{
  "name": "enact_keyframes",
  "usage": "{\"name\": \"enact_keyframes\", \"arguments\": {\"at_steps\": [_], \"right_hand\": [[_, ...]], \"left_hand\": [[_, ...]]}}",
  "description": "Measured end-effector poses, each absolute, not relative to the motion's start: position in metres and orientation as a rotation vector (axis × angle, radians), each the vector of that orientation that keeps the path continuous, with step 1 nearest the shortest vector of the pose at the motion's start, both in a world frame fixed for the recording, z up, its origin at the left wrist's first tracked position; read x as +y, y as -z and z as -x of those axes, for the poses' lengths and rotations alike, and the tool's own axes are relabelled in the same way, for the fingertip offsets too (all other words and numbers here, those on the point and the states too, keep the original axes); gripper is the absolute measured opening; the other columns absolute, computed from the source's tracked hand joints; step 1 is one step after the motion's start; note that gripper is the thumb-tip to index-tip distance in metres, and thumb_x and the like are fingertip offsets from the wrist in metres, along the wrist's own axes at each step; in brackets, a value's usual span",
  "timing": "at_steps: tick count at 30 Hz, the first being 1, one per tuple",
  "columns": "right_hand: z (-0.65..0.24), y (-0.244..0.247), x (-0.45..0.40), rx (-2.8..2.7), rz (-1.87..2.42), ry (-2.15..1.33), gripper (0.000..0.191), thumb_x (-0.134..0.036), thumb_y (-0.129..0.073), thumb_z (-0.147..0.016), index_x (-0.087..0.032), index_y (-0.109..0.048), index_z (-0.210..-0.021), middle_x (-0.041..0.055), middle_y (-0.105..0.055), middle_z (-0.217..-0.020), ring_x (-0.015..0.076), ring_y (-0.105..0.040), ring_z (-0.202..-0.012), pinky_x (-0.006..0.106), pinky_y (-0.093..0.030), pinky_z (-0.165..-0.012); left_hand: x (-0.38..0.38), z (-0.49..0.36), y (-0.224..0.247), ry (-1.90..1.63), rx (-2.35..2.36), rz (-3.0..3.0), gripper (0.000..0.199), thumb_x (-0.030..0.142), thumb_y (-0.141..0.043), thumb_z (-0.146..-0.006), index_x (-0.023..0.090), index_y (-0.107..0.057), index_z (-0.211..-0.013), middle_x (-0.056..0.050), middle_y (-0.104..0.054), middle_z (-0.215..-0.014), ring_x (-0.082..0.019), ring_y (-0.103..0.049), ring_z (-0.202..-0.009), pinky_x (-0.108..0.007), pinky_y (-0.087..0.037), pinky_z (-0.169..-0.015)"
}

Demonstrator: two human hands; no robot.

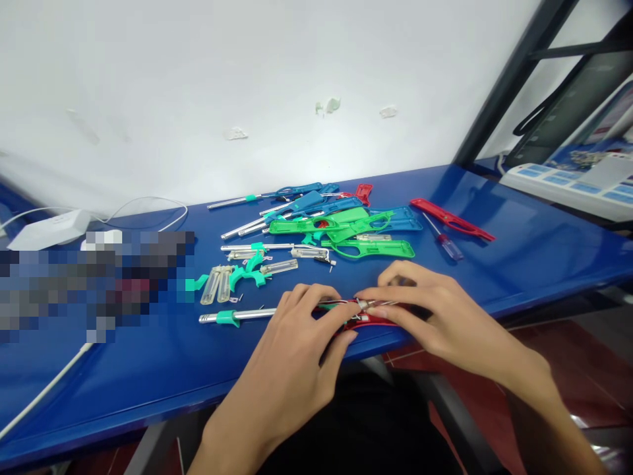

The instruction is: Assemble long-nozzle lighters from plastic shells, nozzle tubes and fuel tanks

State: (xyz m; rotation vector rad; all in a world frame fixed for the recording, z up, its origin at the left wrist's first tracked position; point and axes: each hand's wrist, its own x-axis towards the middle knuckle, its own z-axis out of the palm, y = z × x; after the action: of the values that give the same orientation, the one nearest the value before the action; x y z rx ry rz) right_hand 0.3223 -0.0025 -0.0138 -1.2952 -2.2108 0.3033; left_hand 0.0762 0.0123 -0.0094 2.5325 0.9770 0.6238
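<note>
While the red lighter casing (380,324) is gripped by the left hand (299,336) near the front edge of the tabletop (163,366), a small fitting (365,305) is pinched by the right hand (438,307). Light, stiff plastic is expected, best held along the rim, with the fragile wire (340,302) spared.

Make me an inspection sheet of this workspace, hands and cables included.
Surface: blue table, partly pixelated at left.
Job's things: red lighter casing, partly hidden; metal lighter tube with teal trigger.
Clutter: green casing halves, blue casing halves, red casing half, clear fuel tanks, screwdriver.
Hands: left hand over the tube's near end; right hand at the red lighter casing; exact grips unclear.
Cables: white cable at left; thinner white cable near the wall.
Surroundings: white wall with chipped patches; black frame at right.
</note>
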Motion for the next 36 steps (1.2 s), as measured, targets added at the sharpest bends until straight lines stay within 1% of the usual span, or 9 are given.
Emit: {"name": "enact_keyframes", "arguments": {"at_steps": [5, 10, 15, 18, 22, 24, 28, 32, 36], "right_hand": [[-0.322, 0.01, -0.005, -2.232, 1.324, -0.311, 0.029, -0.037, -0.056, -0.106, -0.034, -0.076, -0.126, 0.004, -0.069, -0.109, 0.0189, -0.068, -0.099, 0.033, -0.057, -0.084], [-0.322, 0.007, -0.01, -2.295, 1.338, -0.248, 0.032, -0.036, -0.05, -0.107, -0.035, -0.075, -0.128, 0.0051, -0.069, -0.109, 0.0209, -0.068, -0.099, 0.035, -0.057, -0.082], [-0.319, 0.009, -0.018, -2.293, 1.354, -0.21, 0.036, -0.031, -0.048, -0.108, -0.032, -0.066, -0.139, 0.0066, -0.065, -0.115, 0.0216, -0.064, -0.106, 0.036, -0.055, -0.088], [-0.316, 0.016, -0.023, -2.242, 1.361, -0.165, 0.038, -0.027, -0.049, -0.108, -0.03, -0.061, -0.144, 0.0071, -0.066, -0.118, 0.0228, -0.062, -0.109, 0.039, -0.054, -0.092], [-0.314, 0.031, -0.032, -2.097, 1.292, -0.027, 0.035, -0.018, -0.057, -0.103, -0.028, -0.061, -0.137, 0.0057, -0.071, -0.122, 0.023, -0.064, -0.11, 0.042, -0.051, -0.098], [-0.314, 0.039, -0.037, -2.071, 1.249, 0.034, 0.039, -0.013, -0.061, -0.1, -0.027, -0.062, -0.136, 0.0053, -0.072, -0.125, 0.0233, -0.063, -0.112, 0.043, -0.05, -0.101], [-0.314, 0.05, -0.043, -2.078, 1.26, 0.094, 0.052, -0.009, -0.062, -0.098, -0.028, -0.056, -0.147, 0.0075, -0.069, -0.131, 0.025, -0.06, -0.118, 0.045, -0.049, -0.101], [-0.31, 0.053, -0.045, -2.074, 1.277, 0.142, 0.051, -0.01, -0.061, -0.099, -0.026, -0.056, -0.148, 0.0085, -0.067, -0.132, 0.025, -0.059, -0.12, 0.045, -0.049, -0.1], [-0.306, 0.057, -0.049, -2.029, 1.306, 0.207, 0.049, -0.012, -0.061, -0.1, -0.023, -0.057, -0.148, 0.0121, -0.059, -0.139, 0.0258, -0.056, -0.124, 0.043, -0.049, -0.101]], "left_hand": [[0.012, -0.077, 0.009, -0.618, 0.975, -2.561, 0.026, 0.02, -0.051, -0.108, 0.029, -0.062, -0.13, -0.006, -0.059, -0.126, -0.025, -0.052, -0.114, -0.046, -0.046, -0.1], [0.01, -0.077, 0.01, -0.626, 0.97, -2.556, 0.024, 0.02, -0.051, -0.108, 0.028, -0.063, -0.127, -0.005, -0.059, -0.125, -0.025, -0.053, -0.113, -0.046, -0.046, -0.101], [0.01, -0.076, 0.01, -0.631, 0.973, -2.551, 0.023, 0.02, -0.05, -0.108, 0.028, -0.063, -0.126, -0.005, -0.058, -0.126, -0.024, -0.052, -0.115, -0.046, -0.046, -0.101], [0.011, -0.076, 0.01, -0.628, 0.962, -2.569, 0.022, 0.019, -0.049, -0.108, 0.027, -0.063, -0.124, -0.005, -0.058, -0.126, -0.024, -0.052, -0.114, -0.046, -0.045, -0.101], [0.011, -0.076, 0.011, -0.625, 0.959, -2.585, 0.022, 0.019, -0.049, -0.108, 0.027, -0.062, -0.124, -0.006, -0.057, -0.126, -0.024, -0.051, -0.114, -0.047, -0.045, -0.102], [0.011, -0.076, 0.011, -0.626, 0.96, -2.597, 0.022, 0.019, -0.049, -0.108, 0.026, -0.062, -0.124, -0.006, -0.057, -0.126, -0.025, -0.051, -0.115, -0.047, -0.045, -0.102], [0.009, -0.078, 0.01, -0.602, 0.958, -2.644, 0.021, 0.017, -0.047, -0.109, 0.024, -0.062, -0.121, -0.008, -0.057, -0.124, -0.025, -0.052, -0.112, -0.047, -0.047, -0.099], [0.009, -0.079, 0.009, -0.595, 0.941, -2.742, 0.024, 0.013, -0.047, -0.106, 0.022, -0.062, -0.123, -0.01, -0.057, -0.121, -0.027, -0.053, -0.107, -0.049, -0.049, -0.095], [0.01, -0.078, 0.01, -0.615, 0.914, -2.765, 0.026, 0.01, -0.048, -0.105, 0.021, -0.062, -0.124, -0.01, -0.058, -0.12, -0.027, -0.054, -0.106, -0.05, -0.049, -0.093]]}}
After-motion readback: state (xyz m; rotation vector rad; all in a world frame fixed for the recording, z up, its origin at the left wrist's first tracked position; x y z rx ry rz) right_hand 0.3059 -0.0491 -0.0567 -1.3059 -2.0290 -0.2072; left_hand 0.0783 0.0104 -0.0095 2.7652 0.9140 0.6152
